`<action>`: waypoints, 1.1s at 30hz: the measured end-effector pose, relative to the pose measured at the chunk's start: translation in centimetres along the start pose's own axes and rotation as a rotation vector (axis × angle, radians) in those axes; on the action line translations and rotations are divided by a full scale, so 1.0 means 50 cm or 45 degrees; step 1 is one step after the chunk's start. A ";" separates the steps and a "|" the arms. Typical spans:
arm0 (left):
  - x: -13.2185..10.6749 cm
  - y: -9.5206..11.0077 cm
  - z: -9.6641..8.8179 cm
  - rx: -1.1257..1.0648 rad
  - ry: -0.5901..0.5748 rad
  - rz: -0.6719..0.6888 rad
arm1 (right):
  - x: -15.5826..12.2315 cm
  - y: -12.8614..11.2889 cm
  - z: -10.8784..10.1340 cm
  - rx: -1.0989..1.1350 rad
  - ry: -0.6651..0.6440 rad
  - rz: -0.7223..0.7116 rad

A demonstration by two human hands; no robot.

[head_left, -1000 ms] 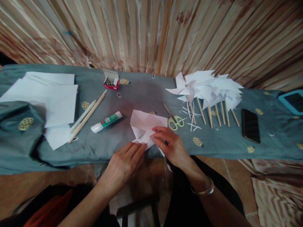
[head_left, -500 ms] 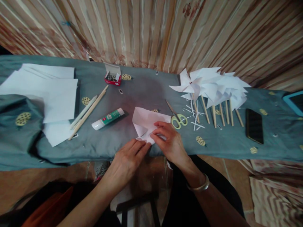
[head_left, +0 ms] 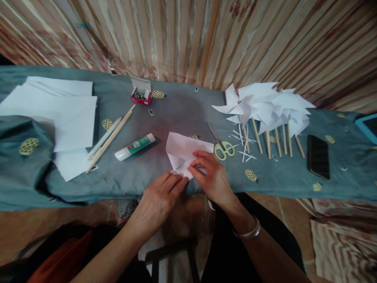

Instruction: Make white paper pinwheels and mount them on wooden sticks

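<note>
A white sheet of paper point(head_left: 184, 147), partly folded with a raised flap at its left side, lies at the front edge of the cloth-covered table. My left hand point(head_left: 163, 192) presses the paper's near edge with closed fingertips. On the paper's right part, my right hand point(head_left: 210, 175) pinches a corner between thumb and fingers. The fingers hide the spot where the near folds meet. Just beyond my right hand rest scissors point(head_left: 224, 150) with light green handles. A glue stick point(head_left: 135, 146) lies left of the paper.
Paper pinwheels point(head_left: 262, 104) on wooden sticks overlap at the right, near thin paper strips point(head_left: 244, 147). A black phone point(head_left: 318, 157) lies farther right. Toward the left are a red box point(head_left: 141, 96) of small metal pieces, sticks point(head_left: 110, 139) and white sheets point(head_left: 75, 122).
The view has shifted very slightly. Both hands keep the same hold on the paper, and nothing else has visibly moved.
</note>
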State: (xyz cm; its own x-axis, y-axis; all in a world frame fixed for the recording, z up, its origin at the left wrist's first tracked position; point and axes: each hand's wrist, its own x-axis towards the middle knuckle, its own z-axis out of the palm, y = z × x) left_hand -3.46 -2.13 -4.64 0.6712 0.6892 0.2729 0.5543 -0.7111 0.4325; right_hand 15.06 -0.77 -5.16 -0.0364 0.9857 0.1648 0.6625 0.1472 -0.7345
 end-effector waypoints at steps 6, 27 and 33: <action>-0.001 -0.002 0.002 0.004 0.011 0.004 | 0.000 -0.003 -0.001 -0.004 -0.006 0.008; 0.001 -0.003 0.002 -0.031 -0.021 -0.010 | -0.005 0.000 0.008 -0.126 0.011 -0.116; 0.003 -0.003 0.004 -0.023 -0.010 -0.008 | -0.015 -0.007 0.007 -0.350 -0.084 -0.236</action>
State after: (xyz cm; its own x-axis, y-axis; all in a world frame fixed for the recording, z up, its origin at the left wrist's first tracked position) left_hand -3.31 -1.94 -4.83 0.6714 0.6927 0.2634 0.5496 -0.7039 0.4500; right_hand 14.59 -1.53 -5.27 -0.2171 0.9488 0.2294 0.8168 0.3053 -0.4895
